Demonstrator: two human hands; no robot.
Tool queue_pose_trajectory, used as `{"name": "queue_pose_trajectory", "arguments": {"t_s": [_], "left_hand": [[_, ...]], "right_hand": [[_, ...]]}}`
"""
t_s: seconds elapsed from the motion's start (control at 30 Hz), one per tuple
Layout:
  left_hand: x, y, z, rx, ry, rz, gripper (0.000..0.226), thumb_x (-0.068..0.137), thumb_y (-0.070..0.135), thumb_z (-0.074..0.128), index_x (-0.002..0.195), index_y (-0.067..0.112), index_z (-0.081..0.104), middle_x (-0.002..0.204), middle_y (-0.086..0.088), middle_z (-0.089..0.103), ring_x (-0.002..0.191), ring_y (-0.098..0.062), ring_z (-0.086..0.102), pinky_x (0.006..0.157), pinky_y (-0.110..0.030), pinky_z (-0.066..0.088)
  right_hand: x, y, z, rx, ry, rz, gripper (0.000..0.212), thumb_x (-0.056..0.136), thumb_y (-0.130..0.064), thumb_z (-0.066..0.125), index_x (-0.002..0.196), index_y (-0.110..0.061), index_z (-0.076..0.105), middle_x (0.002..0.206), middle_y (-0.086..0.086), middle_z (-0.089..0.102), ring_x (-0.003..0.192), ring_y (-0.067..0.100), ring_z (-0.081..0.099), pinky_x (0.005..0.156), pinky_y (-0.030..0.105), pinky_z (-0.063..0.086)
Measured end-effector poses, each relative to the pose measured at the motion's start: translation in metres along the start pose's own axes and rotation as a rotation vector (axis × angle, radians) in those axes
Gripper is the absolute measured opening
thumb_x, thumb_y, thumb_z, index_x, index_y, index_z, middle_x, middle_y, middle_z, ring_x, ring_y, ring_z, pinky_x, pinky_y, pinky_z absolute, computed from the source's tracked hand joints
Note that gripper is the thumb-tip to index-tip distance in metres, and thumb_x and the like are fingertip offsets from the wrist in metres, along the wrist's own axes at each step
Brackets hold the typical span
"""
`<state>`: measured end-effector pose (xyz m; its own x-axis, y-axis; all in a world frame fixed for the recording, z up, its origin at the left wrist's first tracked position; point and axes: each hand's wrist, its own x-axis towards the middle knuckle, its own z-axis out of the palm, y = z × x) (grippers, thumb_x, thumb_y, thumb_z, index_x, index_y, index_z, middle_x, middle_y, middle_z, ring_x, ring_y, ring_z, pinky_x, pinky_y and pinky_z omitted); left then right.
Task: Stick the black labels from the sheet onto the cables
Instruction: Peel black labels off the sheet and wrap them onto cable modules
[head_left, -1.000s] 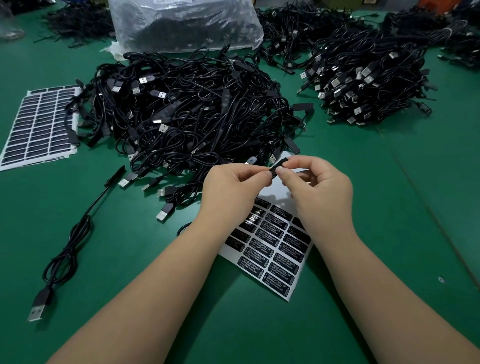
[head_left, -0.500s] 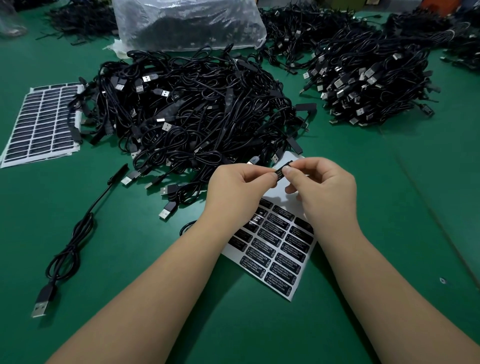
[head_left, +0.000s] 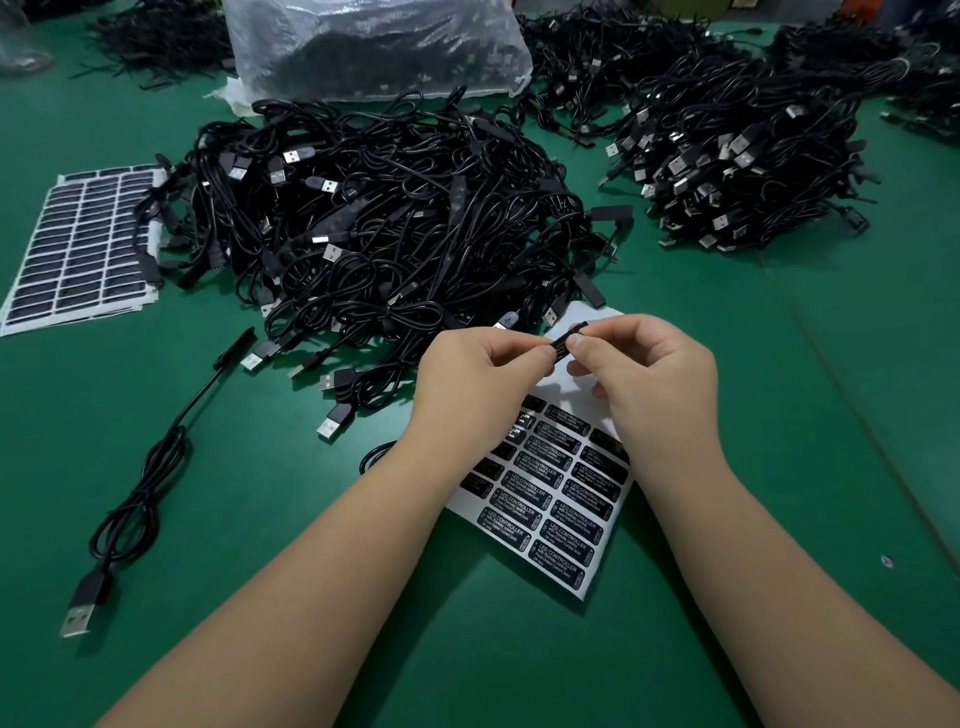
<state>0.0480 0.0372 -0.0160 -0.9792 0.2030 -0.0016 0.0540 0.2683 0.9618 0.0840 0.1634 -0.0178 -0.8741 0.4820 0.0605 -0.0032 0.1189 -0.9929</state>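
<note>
My left hand (head_left: 475, 374) and my right hand (head_left: 649, 374) meet above the label sheet (head_left: 550, 499), both pinching a small black cable controller (head_left: 567, 339) with a black label on it. The cable from it runs under my left wrist and shows as a loop (head_left: 371, 457) on the mat. The white sheet carries rows of black labels printed "LED CONTROLLER"; its upper part is bare backing. A big heap of black USB cables (head_left: 384, 234) lies just beyond my hands.
A single black cable (head_left: 140, 499) lies at the left. A second label sheet (head_left: 78, 244) sits far left. Another cable pile (head_left: 743, 156) is at the right, and a plastic bag of parts (head_left: 374, 47) at the back. Green mat (head_left: 467, 649) in front.
Both hands stay together over the sheet; my fingers have shifted slightly along the controller, pressing the label on it.
</note>
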Motion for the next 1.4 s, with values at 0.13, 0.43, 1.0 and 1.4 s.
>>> {"name": "queue_pose_trajectory", "arguments": {"t_s": [0.13,0.43,1.0,1.4], "left_hand": [[-0.0007,0.0010,0.0009,0.027,-0.001,-0.001,0.015,0.085,0.022,0.069,0.077,0.033,0.075,0.072,0.019,0.070,0.061,0.003,0.062,0.054,-0.011,0.046],[-0.0024,0.0038,0.0016,0.037,-0.004,0.000,0.024,0.085,0.021,0.069,0.069,0.039,0.070,0.072,0.019,0.070,0.070,-0.002,0.064,0.061,-0.016,0.050],[-0.0018,0.0026,0.0024,0.080,-0.005,0.034,0.022,0.086,0.021,0.068,0.073,0.039,0.072,0.073,0.015,0.072,0.075,-0.007,0.068,0.074,-0.032,0.057],[-0.0011,0.0014,0.0025,0.080,-0.006,0.049,0.030,0.086,0.021,0.067,0.067,0.044,0.068,0.073,0.018,0.071,0.073,-0.008,0.067,0.071,-0.031,0.054]], "right_hand": [[0.0017,0.0005,-0.0002,0.002,0.011,0.037,0.013,0.079,-0.011,0.073,0.071,-0.021,0.069,0.067,-0.006,0.071,0.066,0.011,0.069,0.058,0.020,0.048],[0.0022,-0.0002,0.0008,0.009,0.026,0.043,0.014,0.079,-0.008,0.072,0.071,-0.018,0.068,0.064,-0.005,0.069,0.060,0.011,0.068,0.053,0.014,0.047],[0.0007,-0.0041,0.0016,0.121,0.027,0.099,0.012,0.079,0.005,0.068,0.074,-0.007,0.067,0.070,0.007,0.072,0.063,0.017,0.071,0.057,0.019,0.053],[0.0025,-0.0007,0.0019,0.121,0.021,0.088,0.015,0.079,0.003,0.068,0.072,-0.010,0.068,0.068,0.004,0.072,0.064,0.018,0.071,0.058,0.021,0.054]]}}
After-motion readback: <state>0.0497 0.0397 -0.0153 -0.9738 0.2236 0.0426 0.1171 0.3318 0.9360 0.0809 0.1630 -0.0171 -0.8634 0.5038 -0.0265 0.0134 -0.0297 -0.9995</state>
